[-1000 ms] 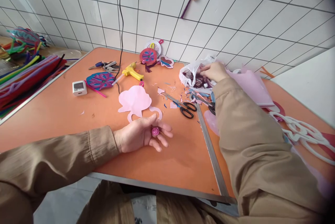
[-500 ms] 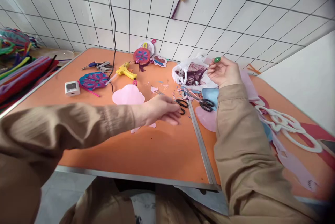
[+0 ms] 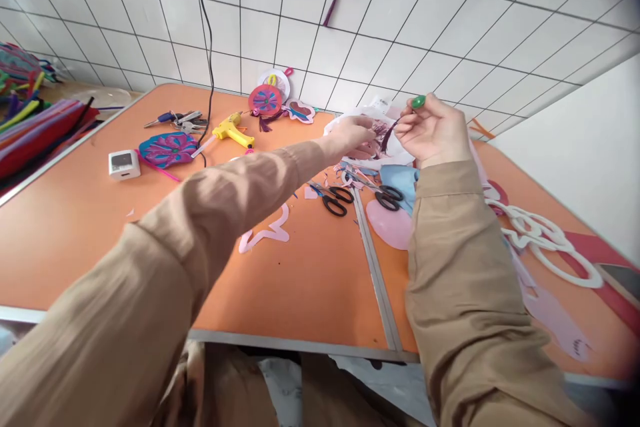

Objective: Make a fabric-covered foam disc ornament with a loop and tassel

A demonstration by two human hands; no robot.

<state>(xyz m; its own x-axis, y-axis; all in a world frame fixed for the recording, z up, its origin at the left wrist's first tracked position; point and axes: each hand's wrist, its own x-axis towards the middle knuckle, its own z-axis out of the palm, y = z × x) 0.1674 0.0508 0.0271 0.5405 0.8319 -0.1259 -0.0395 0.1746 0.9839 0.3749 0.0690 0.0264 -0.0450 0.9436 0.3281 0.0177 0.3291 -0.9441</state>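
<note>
My right hand (image 3: 436,131) is raised over the orange table (image 3: 75,214), its fingers pinched on a small tassel (image 3: 389,134) of dark purple threads topped by a green bead (image 3: 418,102). My left hand (image 3: 350,135) reaches across to it, fingers closed together close to the threads; what they hold is hidden. Just behind both hands lies a white plastic bag (image 3: 350,119). Below them lie black-handled scissors (image 3: 334,200) and a second pair (image 3: 386,196).
A pink paper offcut (image 3: 265,234) and a pink oval (image 3: 390,224) lie mid-table. Further left are a yellow glue gun (image 3: 231,131), a blue and purple ornament (image 3: 167,149), a white timer (image 3: 123,164) and keys (image 3: 177,120). Pipe cleaners (image 3: 35,127) are stacked far left, white cut rings (image 3: 550,240) right.
My left hand left the near table, passed over the scissors and now meets my right hand. My right hand drew the green-beaded tassel out of the bag and lifted it.
</note>
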